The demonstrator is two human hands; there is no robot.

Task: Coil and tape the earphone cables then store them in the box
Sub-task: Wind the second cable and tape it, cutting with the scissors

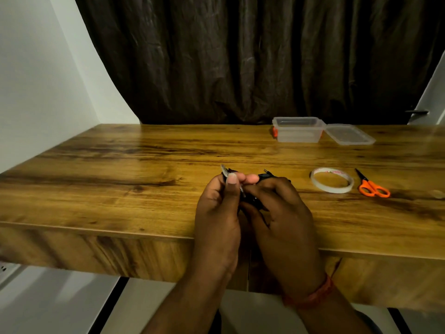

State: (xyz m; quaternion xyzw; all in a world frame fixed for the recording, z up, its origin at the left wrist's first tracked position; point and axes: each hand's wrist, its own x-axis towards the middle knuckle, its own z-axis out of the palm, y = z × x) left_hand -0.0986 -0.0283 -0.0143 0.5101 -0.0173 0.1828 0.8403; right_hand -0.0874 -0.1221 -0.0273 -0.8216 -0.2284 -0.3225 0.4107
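Two hands meet just above the near edge of the wooden bench (120,179). The left hand (218,213) is closed, thumb and forefinger pinching a short strip of clear tape (224,170) against the black earphone cable (252,201); the right hand (284,213), with an orange band (313,296) at its wrist, is curled around the same bundle. Most of the cable is hidden between the palms, so how neatly it is coiled cannot be told.

Right of the hands lies a roll of clear tape (331,183); red print runs along its inner core, too small and blurred to read. Orange-handled scissors (372,185) lie just beside the roll, further right. At the far edge, right of centre, stands the clear plastic box (298,132), open, with its lid (349,134) touching it on the right. The box interior is hard to make out.

The left half of the bench is bare wood. A dark curtain (240,56) hangs behind the far edge.
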